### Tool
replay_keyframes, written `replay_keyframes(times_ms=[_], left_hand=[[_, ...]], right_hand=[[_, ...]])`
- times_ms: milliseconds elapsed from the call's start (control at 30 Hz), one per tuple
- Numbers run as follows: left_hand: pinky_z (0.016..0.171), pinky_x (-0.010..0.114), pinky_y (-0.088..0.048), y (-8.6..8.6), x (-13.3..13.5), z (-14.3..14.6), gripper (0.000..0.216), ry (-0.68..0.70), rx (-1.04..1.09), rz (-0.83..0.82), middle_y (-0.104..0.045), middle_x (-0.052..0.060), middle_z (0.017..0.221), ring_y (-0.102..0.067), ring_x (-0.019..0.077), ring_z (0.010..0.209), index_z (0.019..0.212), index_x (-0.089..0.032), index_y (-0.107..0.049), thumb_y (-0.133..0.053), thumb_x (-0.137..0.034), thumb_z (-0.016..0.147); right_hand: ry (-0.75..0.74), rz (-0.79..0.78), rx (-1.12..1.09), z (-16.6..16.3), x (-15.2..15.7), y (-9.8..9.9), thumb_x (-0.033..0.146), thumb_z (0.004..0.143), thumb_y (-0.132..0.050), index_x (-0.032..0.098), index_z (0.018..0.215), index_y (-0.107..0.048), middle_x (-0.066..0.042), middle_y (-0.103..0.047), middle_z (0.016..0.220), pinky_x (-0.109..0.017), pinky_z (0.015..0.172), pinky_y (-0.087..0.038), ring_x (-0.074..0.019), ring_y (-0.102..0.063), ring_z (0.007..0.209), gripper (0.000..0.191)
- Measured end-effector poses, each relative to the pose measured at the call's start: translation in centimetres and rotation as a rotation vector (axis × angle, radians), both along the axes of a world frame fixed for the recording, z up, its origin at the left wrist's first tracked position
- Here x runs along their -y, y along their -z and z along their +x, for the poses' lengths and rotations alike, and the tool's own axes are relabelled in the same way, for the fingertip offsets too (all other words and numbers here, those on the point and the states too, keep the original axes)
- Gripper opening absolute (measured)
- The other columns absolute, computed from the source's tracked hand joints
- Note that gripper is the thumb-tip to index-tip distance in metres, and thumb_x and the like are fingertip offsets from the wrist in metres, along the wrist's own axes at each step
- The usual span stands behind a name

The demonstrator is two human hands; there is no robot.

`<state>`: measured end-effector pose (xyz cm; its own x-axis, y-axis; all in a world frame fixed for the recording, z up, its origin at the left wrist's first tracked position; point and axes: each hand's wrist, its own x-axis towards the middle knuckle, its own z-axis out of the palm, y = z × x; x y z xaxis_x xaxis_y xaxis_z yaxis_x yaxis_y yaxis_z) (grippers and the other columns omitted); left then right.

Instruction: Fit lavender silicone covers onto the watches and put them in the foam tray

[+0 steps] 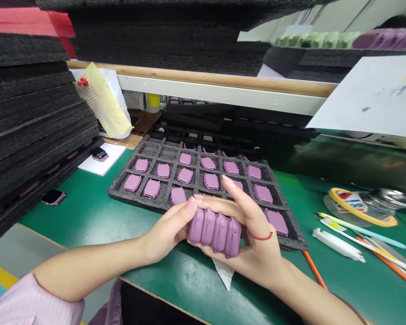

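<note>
Between my two hands is a row of several purple watch cases [214, 231], standing side by side on edge. My left hand [172, 222] is closed against the row's left end, its thumb on top. My right hand [257, 246] wraps round the row from the right and below, with one finger raised; a thin red string circles that wrist. Behind the hands lies a black foam tray [122, 186] with square compartments. Many of them hold a purple watch case like the one at its right front [276, 222]. My hands hide part of the tray's front edge.
Stacked foam trays [37, 95] rise at the left. A dark-screened watch [53, 197] lies near them. At right are a glass jar [352, 207], pens [365, 231] and a white tool [338, 244]. A shelf beam [203, 88] crosses above. White tissue [224, 273] lies under my hands.
</note>
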<state>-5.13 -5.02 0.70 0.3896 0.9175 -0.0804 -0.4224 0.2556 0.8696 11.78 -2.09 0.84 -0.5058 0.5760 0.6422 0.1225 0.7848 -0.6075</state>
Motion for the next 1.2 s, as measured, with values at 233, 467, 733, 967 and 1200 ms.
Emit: replay_keyframes(times_ms=[233,467,733,967,1200], left_hand=[[0.086,0.034,-0.050,0.1,-0.2,0.5,0.041,0.012,0.008,0.003,-0.065,0.003,0.078,-0.065,0.0185,0.082,0.094,-0.015,-0.070,-0.086,-0.046,0.073],[0.080,0.027,-0.056,0.5,-0.4,0.0,0.045,0.112,0.323,-0.262,-0.076,0.010,0.093,-0.074,0.0193,0.086,0.102,-0.012,-0.074,-0.084,-0.048,0.076],[0.063,0.017,-0.056,1.1,-0.7,-0.7,0.046,0.228,0.393,-0.264,-0.076,0.012,0.103,-0.075,0.0201,0.092,0.106,-0.011,-0.074,-0.078,-0.049,0.082],[0.047,0.009,-0.044,0.9,-0.8,-1.0,0.052,0.283,0.404,-0.198,-0.077,0.012,0.101,-0.076,0.0187,0.091,0.110,-0.015,-0.075,-0.078,-0.056,0.080],[0.038,0.011,-0.032,0.9,-0.6,-1.0,0.058,0.293,0.386,-0.198,-0.077,0.012,0.101,-0.074,0.0163,0.080,0.109,-0.014,-0.075,-0.079,-0.061,0.075]], right_hand=[[-0.007,0.021,0.226,-0.5,-0.1,0.0,0.013,0.088,-0.067,0.030,0.159,-0.024,-0.012,-0.066,0.137,-0.047,0.099,-0.059,-0.0262,-0.067,0.121,0.085],[0.022,-0.190,0.149,1.2,-0.3,-3.2,0.017,0.079,-0.078,0.026,0.100,-0.062,-0.006,-0.074,0.117,-0.034,0.085,-0.063,-0.0227,-0.074,0.106,0.028],[0.205,-0.225,-0.133,1.4,-0.6,-4.3,0.024,0.087,-0.074,0.026,0.077,-0.071,-0.003,-0.079,0.087,-0.037,0.076,-0.066,-0.0208,-0.077,0.078,0.010],[0.142,-0.214,-0.161,1.7,0.3,-4.0,0.027,0.078,-0.086,0.028,0.111,-0.068,-0.005,-0.076,0.115,-0.039,0.097,-0.063,-0.0250,-0.073,0.113,0.037],[0.085,-0.025,0.080,1.0,0.7,-2.9,0.027,0.082,-0.080,0.031,0.128,-0.060,-0.007,-0.072,0.124,-0.045,0.098,-0.061,-0.0282,-0.068,0.120,0.051]])
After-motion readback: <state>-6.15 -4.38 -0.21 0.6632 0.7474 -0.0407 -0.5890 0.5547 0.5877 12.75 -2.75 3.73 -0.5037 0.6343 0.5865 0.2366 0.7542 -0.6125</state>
